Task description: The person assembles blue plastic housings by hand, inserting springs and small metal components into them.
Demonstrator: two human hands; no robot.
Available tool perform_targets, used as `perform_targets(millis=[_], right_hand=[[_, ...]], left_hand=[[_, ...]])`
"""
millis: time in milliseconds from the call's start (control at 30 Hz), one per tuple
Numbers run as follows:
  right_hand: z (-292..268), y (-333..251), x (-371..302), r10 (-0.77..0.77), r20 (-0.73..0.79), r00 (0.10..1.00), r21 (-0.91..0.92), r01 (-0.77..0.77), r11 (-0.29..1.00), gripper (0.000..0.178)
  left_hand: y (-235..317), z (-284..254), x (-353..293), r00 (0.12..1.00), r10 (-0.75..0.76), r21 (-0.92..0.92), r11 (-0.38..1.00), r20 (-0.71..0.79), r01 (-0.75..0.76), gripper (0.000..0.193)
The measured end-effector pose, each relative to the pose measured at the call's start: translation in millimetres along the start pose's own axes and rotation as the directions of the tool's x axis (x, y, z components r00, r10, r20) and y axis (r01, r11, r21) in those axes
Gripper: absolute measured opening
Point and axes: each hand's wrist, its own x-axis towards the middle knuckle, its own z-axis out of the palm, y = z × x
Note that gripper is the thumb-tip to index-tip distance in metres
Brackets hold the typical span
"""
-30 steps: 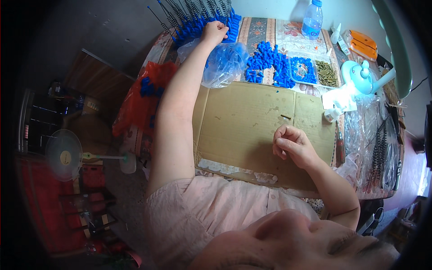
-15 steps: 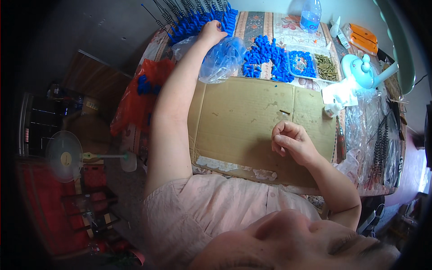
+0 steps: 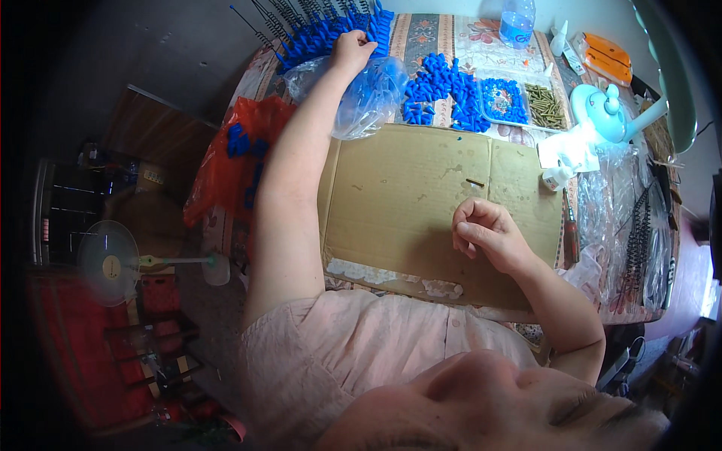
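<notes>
Left hand at the blue pieces, right hand over the cardboard

Our left hand is at the right part of the massed blue pieces at the far left of the surface, where black springs stand leaning. We judge the step in hand to be placing or picking at that mass. Its thumb and fingers are bent close together; we cannot tell whether they pinch anything.

Our right hand hangs over the cardboard, fingers curled toward the thumb; we cannot tell whether they hold anything. 1 brass pin lies just beyond it. We judge that the next move calls for keeping the left wrist clear of the plastic bag and the springs.
</notes>
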Motion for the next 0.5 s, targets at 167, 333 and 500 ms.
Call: perform_targets(millis=[167, 333, 500], right_hand=[[-2, 0, 1, -0.011, 0.002, 1.0, 0.013, 0.011, 1.0, 0.011], [-2, 0, -1, -0.022, 0.019, 1.0, 0.001, 0.022, 1.0, 0.012], [-1, 1, -2, -0.012, 0.012, 1.0, -0.008, 0.012, 1.0, 0.012]], left_hand=[[37, -22, -10, 0.989, 0.138, -0.157, 0.977, -0.048, -0.144, 0.022], [67, -40, -28, 0.969, 0.246, -0.333, 0.911, -0.035, -0.243, 0.021], [103, -55, -62, 0.956, 0.276, -0.491, 0.849, 0.098, -0.195, 0.016]])
